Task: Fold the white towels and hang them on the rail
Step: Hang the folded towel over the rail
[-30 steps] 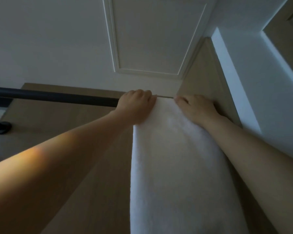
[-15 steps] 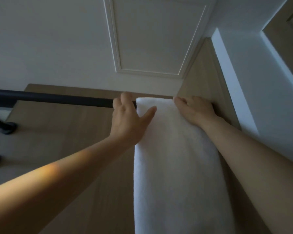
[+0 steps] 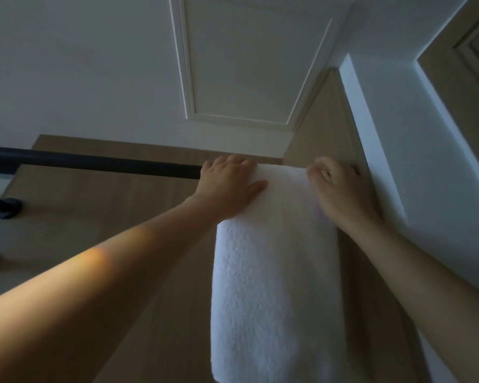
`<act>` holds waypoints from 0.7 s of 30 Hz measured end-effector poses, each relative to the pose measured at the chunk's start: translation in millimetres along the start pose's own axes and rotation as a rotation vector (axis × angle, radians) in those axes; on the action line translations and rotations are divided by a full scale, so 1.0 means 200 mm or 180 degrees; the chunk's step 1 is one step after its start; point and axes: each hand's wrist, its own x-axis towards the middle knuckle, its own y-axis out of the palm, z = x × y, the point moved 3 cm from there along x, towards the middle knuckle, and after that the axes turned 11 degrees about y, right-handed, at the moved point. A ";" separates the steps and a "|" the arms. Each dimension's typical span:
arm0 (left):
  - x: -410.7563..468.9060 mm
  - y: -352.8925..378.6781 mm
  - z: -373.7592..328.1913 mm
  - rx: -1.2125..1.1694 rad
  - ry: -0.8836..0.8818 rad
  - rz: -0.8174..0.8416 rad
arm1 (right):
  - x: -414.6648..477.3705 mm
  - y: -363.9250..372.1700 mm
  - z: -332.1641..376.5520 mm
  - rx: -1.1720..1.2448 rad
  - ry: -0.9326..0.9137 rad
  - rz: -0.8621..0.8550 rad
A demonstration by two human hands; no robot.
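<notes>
One white towel (image 3: 277,272) is draped over the dark rail (image 3: 94,163), right up at the end by the corner, and hangs flat down the wooden panel (image 3: 122,217) behind it. Its top left corner is gripped by the left hand (image 3: 227,186), fingers curled over the fold on the rail and thumb laid out across the front. The top right corner is pinched by the right hand (image 3: 340,192), fingers bent in tight. A white wall (image 3: 426,161) is seen just beside that hand, and a dark bracket (image 3: 6,207) way off to the left.
</notes>
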 end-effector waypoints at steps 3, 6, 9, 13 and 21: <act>0.00 0.00 0.00 -0.0001 0.0001 0.0043 | -0.22 -0.03 -0.12 0.0150 0.0559 0.0106; 0.00 0.00 0.00 0.0009 -0.0027 0.0018 | -0.38 0.03 -0.24 0.0410 0.1321 0.0770; 0.01 0.01 0.00 -0.0007 -0.0054 -0.0011 | -0.39 0.07 -0.27 0.0889 0.1725 0.1125; 0.01 0.00 -0.01 0.0010 -0.0052 0.0010 | -0.34 0.08 -0.24 0.1487 0.1963 0.1009; 0.00 -0.01 0.00 -0.0052 0.0013 0.0129 | -0.21 0.04 -0.17 0.1789 0.1919 0.0616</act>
